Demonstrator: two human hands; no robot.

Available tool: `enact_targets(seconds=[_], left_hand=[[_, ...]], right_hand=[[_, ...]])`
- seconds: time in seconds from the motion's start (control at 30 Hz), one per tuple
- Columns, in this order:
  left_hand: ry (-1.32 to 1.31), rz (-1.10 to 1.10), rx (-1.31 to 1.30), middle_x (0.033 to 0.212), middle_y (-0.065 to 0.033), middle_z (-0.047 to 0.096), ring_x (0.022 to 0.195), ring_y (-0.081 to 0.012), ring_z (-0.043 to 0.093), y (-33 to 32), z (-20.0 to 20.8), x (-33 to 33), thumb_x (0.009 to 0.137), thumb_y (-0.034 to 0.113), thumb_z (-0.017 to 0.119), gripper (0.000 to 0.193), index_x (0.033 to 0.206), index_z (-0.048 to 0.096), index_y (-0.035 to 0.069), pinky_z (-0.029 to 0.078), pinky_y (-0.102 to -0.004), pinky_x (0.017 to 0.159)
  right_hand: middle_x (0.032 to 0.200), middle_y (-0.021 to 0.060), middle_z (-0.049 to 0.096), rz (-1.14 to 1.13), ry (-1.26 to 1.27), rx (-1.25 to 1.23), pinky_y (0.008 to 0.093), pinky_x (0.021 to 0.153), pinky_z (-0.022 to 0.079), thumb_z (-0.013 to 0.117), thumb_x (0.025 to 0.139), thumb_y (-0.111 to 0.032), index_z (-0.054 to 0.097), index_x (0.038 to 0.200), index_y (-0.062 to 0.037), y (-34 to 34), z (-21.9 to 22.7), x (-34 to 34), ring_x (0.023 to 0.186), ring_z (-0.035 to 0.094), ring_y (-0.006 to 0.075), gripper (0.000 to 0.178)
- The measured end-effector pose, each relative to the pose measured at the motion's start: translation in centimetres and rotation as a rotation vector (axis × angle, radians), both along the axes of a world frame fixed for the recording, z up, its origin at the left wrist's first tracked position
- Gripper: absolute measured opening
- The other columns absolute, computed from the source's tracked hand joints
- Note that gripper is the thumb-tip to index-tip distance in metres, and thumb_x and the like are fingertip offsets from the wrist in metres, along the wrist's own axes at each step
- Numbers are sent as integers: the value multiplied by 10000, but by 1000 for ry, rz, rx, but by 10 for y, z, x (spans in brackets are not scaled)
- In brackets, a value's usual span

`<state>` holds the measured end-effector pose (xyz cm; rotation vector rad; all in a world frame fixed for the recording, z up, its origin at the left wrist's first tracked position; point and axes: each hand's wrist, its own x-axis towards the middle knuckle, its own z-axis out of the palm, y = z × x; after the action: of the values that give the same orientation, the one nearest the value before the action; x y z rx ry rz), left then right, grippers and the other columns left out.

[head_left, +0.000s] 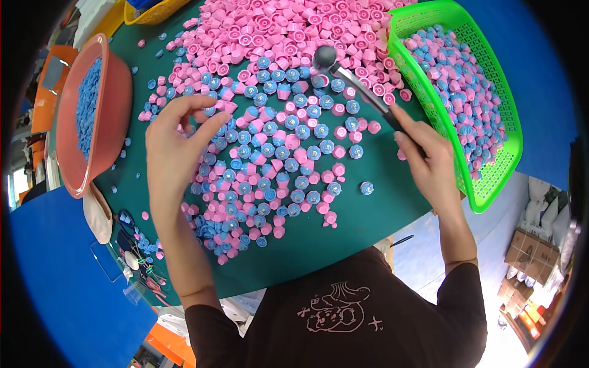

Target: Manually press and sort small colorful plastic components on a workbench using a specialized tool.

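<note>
My right hand (428, 156) is wrapped round the black grip of a small mallet (362, 89). Its silver shaft points up and left, ending in a rounded black head above the pieces. My left hand (178, 132) is over the left part of the pile, thumb and fingers curled in a pinch about a small blue-and-pink flower piece (210, 111); the fingers partly hide it. Below and between the hands lie many blue flower tops on pink cups (267, 149), some upright, others tipped over. Loose blue flowers (211, 228) are bunched at the near left of this group.
A heap of pink cups (270, 27) covers the far side of the green table (343, 214). At right stands a green basket (457, 132) filled with blue-and-pink pieces. A pink basin (113, 110) of blue flowers is at left. Cords and small tools (144, 270) lie near the left edge.
</note>
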<state>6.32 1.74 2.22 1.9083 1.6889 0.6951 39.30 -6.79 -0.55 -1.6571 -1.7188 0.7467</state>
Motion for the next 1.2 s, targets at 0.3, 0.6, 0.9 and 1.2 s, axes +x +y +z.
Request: enact_targets(seconds=[0.3, 0.6, 0.9, 1.2], left_hand=[[-50, 22, 71, 764, -9, 609, 697, -93, 483, -17, -6, -18, 792, 119, 775, 184, 951, 726, 40, 403, -250, 634], [-48, -351, 313, 784, -94, 639, 793, -266, 604, 29, -45, 64, 767, 149, 764, 130, 829, 720, 44, 473, -394, 719], [103, -333, 294, 865, -82, 624, 847, -271, 591, 46, -78, 104, 737, 181, 810, 231, 897, 710, 48, 458, -388, 767], [-51, -279, 85, 807, -89, 684, 778, -267, 628, 47, -54, 108, 769, 179, 774, 232, 940, 714, 34, 463, -368, 796]], right_hand=[[770, 46, 584, 17, -46, 78, 251, 626, 421, 638, 909, -16, 625, 1312, -61, -2, 10, 0, 668, 538, 112, 406], [785, 12, 612, -36, 56, 8, 225, 613, 422, 645, 926, -56, 623, 1324, -84, -12, -7, 6, 665, 537, 69, 400], [727, 20, 557, -15, 103, 20, 236, 580, 385, 653, 911, -31, 616, 1326, -67, -12, -17, 16, 637, 494, 82, 418], [747, 45, 575, -12, 154, 12, 245, 590, 403, 650, 907, -16, 612, 1317, -33, -6, -24, 26, 643, 535, 102, 412]])
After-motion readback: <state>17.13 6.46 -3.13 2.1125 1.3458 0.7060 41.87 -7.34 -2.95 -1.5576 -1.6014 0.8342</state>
